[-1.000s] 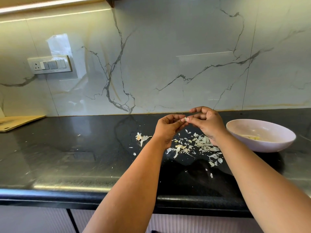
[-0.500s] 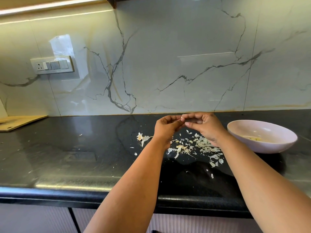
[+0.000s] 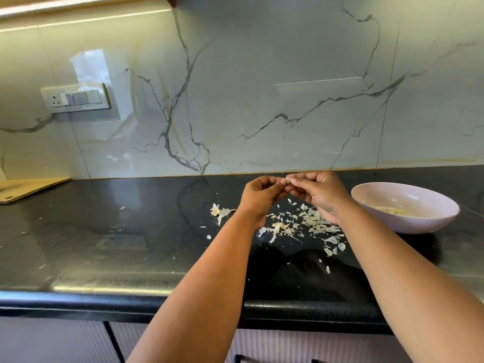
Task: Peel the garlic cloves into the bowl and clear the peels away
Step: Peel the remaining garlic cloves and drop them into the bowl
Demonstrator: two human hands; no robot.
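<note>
Both hands have risen slightly since a second ago, fingertips meeting higher above the counter [image 3: 110, 231]. With my left hand [image 3: 262, 196] and right hand [image 3: 318, 193] I pinch one garlic clove [image 3: 288, 180] between curled fingers. Scattered peels [image 3: 301, 225], too many to count, lie below. One bowl [image 3: 408, 221] sits to the right, a few peeled bits inside. One cutting board [image 3: 28, 188] rests far left.

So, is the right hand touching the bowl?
Apart. In the head view, bare dark counter shows between the right hand and the bowl.
</note>
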